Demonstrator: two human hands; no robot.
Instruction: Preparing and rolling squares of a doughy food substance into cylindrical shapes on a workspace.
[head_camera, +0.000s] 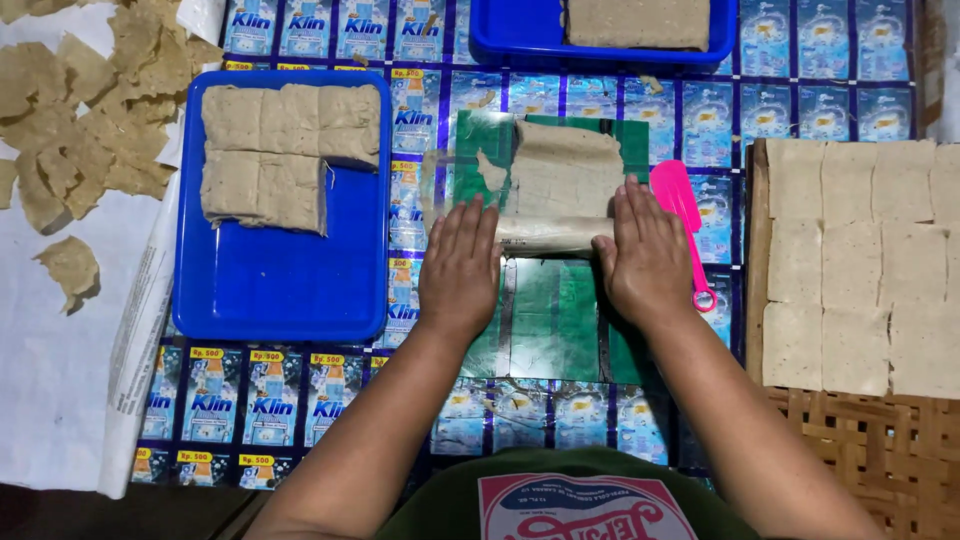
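A thin beige sheet of dough (565, 170) lies on a green plastic-covered board (550, 320) in the middle. Across its near edge runs a clear rolling pin (548, 233). My left hand (460, 265) presses flat on the pin's left end, fingers together and stretched forward. My right hand (645, 255) lies flat on its right end the same way. A small scrap of dough (490, 172) sits left of the sheet.
A blue tray (280, 280) at left holds cut dough blocks (285, 150). Another blue tray (600, 40) with a dough slab is at the top. A pink scraper (680, 215) lies right of my hand. Flat squares (860, 260) cover a woven tray (860, 450). Dried pieces (80, 110) lie far left.
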